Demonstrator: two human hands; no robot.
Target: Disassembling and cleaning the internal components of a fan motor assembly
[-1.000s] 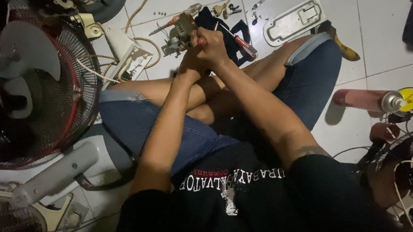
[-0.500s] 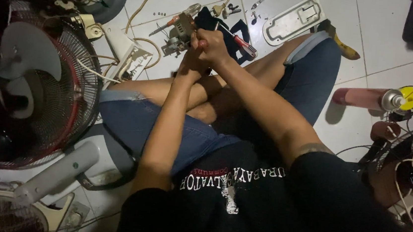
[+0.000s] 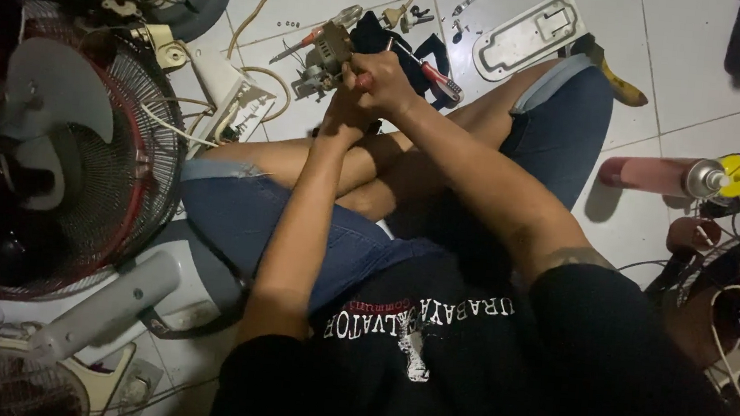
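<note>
I sit cross-legged on a white tiled floor. Both my hands meet above my knees at a small grey fan motor (image 3: 328, 53). My left hand (image 3: 345, 110) grips the motor from below. My right hand (image 3: 386, 80) is closed around a red-handled screwdriver (image 3: 365, 80) whose tip is pressed to the motor. The motor's wires trail off to the left toward a white switch box (image 3: 229, 89).
A fan with a wire guard (image 3: 81, 147) and white stand fills the left. A second red-handled screwdriver (image 3: 435, 78), screws, a white cover plate (image 3: 530, 33), a yellow-handled tool (image 3: 617, 82) and a pink spray can (image 3: 658, 175) lie around. Another fan guard (image 3: 737, 294) is at right.
My hands and the motor have stayed in almost the same place, with only a slight shift of the right hand on the screwdriver.
</note>
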